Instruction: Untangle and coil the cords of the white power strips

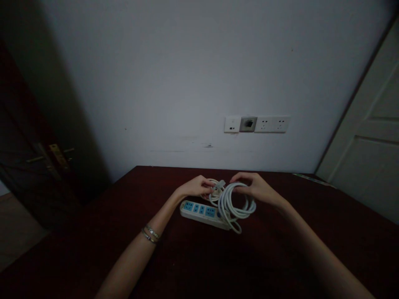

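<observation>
A white power strip (199, 212) with blue socket faces lies on the dark red table, slightly aslant. Over its right end hangs a coiled white cable (229, 203), its loops bunched together. My right hand (254, 189) pinches the top of this coil between thumb and fingers. To the left, my left hand (199, 187) has its fingers closed on a thinner, cream-coloured part of the cable beside a pale plug (220, 185). Exactly where those fingertips grip is hard to make out in the dim light. Bracelets circle the left wrist.
The dark red table (174, 257) reaches back to a pale wall. Wall sockets (270, 124) and a grey-framed outlet (248, 124) sit above its rear edge. A flat strip (313, 180) lies at the back right. Doors stand on both sides.
</observation>
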Demonstrator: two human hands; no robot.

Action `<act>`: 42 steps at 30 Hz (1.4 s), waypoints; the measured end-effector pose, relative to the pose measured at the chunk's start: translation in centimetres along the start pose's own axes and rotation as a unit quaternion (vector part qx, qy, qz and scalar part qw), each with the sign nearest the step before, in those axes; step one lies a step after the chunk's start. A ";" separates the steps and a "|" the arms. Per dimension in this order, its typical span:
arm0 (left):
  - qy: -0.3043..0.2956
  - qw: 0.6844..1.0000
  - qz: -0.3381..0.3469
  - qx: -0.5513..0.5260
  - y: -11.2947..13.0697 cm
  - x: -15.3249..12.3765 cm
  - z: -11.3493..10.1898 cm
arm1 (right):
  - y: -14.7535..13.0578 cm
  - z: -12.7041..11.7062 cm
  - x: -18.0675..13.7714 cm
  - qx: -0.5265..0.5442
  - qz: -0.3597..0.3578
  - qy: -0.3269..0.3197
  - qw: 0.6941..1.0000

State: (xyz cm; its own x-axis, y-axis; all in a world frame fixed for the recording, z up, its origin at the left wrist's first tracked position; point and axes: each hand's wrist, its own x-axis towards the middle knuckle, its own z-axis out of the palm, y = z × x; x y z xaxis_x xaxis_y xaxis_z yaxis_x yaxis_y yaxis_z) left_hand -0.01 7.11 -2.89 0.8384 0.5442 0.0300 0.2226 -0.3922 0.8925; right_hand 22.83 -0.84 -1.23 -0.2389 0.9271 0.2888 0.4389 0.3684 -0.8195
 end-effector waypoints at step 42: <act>0.072 0.997 -0.021 0.030 -1.9 2.2 3.2 | 3.2 2.8 1.3 0.227 0.180 -0.005 0.957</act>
State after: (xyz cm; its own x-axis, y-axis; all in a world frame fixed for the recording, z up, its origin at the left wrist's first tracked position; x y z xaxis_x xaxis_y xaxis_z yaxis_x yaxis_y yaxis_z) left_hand 2.99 6.70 -5.93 0.7495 0.6592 0.0617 0.2887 -0.4093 0.8655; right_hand 21.54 1.37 -4.87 -0.1525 0.9867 -0.0556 0.0743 -0.0447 -0.9962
